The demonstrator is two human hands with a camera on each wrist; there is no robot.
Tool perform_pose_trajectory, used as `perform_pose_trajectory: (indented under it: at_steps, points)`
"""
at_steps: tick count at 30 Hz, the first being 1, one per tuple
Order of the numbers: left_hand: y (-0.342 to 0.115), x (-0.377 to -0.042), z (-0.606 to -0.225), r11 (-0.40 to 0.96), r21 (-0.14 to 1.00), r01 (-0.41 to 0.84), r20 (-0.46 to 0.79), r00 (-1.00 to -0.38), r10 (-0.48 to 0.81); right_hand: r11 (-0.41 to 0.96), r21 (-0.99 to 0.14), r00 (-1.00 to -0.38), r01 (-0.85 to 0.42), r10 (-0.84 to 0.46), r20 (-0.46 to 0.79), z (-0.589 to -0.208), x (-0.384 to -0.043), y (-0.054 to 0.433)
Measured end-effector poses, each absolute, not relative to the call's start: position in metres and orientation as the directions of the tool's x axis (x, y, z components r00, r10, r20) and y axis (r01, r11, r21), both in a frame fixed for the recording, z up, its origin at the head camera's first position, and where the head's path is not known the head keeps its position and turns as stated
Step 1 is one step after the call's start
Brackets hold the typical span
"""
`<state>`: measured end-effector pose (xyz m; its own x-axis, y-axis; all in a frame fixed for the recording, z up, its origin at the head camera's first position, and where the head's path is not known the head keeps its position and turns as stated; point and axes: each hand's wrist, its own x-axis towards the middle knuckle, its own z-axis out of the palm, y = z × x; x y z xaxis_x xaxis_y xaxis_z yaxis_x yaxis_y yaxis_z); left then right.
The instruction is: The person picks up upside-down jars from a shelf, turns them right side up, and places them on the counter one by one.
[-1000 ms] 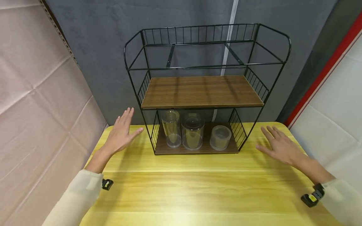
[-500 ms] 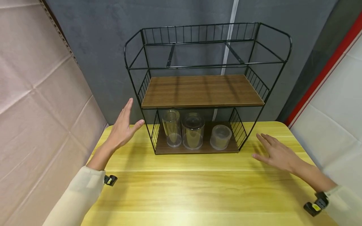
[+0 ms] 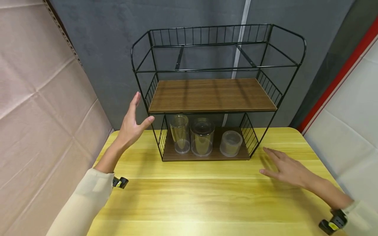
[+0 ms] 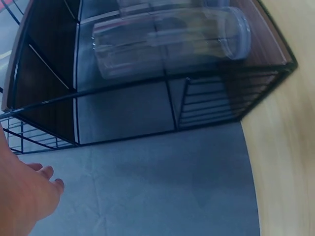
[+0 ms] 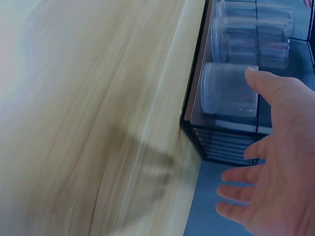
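A black wire rack [image 3: 212, 111] with two brown wooden shelves stands at the back of the table. On its lower shelf sit a tall clear jar [image 3: 179, 134], a wider clear jar [image 3: 202, 137] and a short clear jar [image 3: 231, 143]. My left hand [image 3: 131, 127] is raised just left of the rack, fingers extended and thumb pointing at its left front post. Over the table right of the rack, my right hand [image 3: 284, 168] is spread, holding nothing; in the right wrist view its thumb [image 5: 266, 81] overlaps the short jar.
The yellow wooden table [image 3: 195, 196] extends in front of the rack. A grey cloth wall [image 3: 97, 49] rises behind it. Pale panels flank the table, the left one [image 3: 38, 114] and the right one [image 3: 354, 121]. The upper wooden shelf [image 3: 211, 95] bears no objects.
My left hand has risen and moved right, closer to the rack's left post. The right hand has shifted slightly left and toward me. The jars and rack stay put.
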<state>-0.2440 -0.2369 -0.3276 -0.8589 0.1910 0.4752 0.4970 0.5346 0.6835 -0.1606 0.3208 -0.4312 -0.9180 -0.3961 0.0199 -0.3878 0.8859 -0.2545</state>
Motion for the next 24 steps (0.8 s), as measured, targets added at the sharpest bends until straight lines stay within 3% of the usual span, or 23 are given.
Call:
perform_pose_trajectory:
  at_steps: [13,24]
  points:
    - [-0.218,-0.248,-0.302,0.354,0.795,0.493,0.462,-0.87,0.173,0.836,-0.362,-0.903,-0.412,-0.429,0.037,-0.418,-0.148,0.297]
    - [-0.206,-0.251,-0.294,0.319,0.82,0.476,0.447,-0.88,0.162,0.83,-0.375,-0.908,-0.413,-0.405,0.103,-0.404,-0.15,0.271]
